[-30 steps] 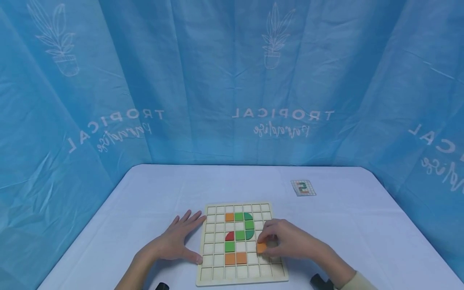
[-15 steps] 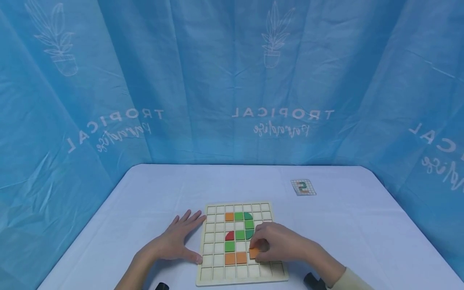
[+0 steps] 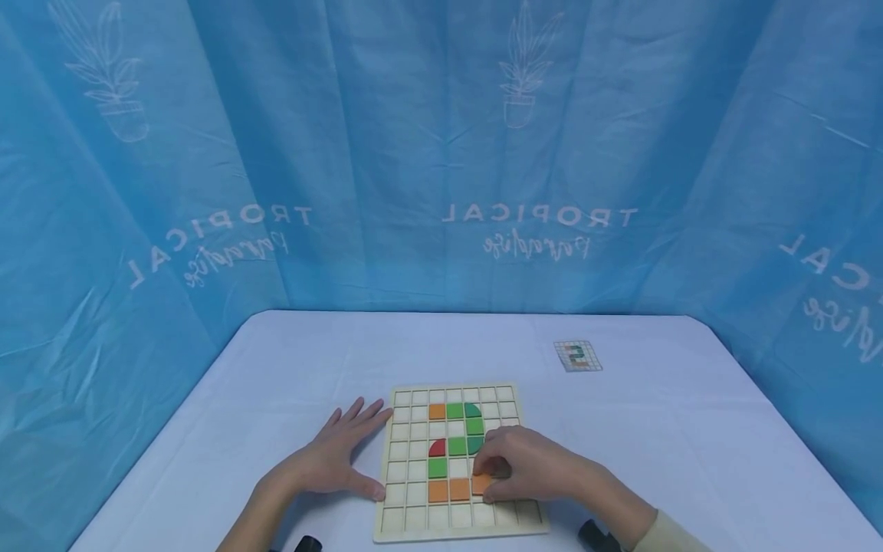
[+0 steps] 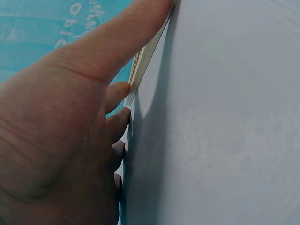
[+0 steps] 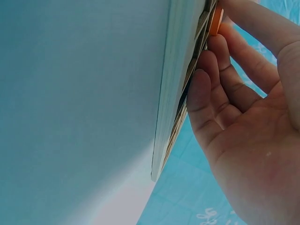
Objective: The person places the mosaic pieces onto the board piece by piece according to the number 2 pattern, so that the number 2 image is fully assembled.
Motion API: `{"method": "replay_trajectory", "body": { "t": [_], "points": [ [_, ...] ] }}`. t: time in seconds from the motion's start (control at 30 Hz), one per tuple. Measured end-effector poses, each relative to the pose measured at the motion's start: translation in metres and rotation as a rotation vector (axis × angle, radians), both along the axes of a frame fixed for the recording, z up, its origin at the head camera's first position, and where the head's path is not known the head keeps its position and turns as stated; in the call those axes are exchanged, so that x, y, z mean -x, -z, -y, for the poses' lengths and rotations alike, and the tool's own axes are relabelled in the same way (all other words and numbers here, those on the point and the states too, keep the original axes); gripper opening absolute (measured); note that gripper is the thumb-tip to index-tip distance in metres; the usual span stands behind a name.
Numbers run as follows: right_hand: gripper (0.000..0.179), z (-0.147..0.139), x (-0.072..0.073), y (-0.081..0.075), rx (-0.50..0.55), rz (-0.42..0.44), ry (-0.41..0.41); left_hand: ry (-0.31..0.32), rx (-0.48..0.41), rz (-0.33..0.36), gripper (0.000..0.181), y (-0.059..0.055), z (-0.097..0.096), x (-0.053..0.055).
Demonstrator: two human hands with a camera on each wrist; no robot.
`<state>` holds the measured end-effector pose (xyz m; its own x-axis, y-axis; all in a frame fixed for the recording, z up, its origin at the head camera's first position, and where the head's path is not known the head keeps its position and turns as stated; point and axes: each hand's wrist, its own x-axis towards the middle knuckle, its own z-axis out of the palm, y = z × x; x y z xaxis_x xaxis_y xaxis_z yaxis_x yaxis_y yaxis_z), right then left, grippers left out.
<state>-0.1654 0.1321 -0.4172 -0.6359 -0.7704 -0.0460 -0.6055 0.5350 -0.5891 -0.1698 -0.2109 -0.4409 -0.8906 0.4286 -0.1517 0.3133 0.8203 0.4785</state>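
A pale wooden grid board [image 3: 416,520] lies flat on the table, with orange, green and red tiles set in some of its squares. My left hand [image 3: 331,458] is spread out, its thumb and forefinger touching the board's left edge. Between thumb and fingers, my right hand [image 3: 534,464] pinches an orange square tile [image 3: 480,484] at the square just right of two orange tiles [image 3: 448,491]. In the right wrist view this orange tile [image 5: 216,21] shows at the board's surface, the other fingers curled close to the grid. The hand covers part of the board's right side.
A small card [image 3: 578,356] printed with a coloured grid figure lies on the white table [image 3: 310,353] at the back right. Blue curtains [image 3: 428,153] hang behind and beside the table. Black objects [image 3: 596,535] show beneath both wrists.
My right hand has moved left across the board with the orange tile, from over the right columns to the square beside the two orange tiles. The left hand has stayed still.
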Motion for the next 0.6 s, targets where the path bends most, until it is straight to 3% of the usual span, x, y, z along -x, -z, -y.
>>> {"method": "replay_trajectory", "body": {
  "t": [0.6],
  "points": [
    [0.021, 0.0012, 0.0002, 0.0029, 0.013, -0.055, -0.038, -0.024, 0.005, 0.016, 0.120, 0.0008, -0.0008, 0.0014]
  ]
}}
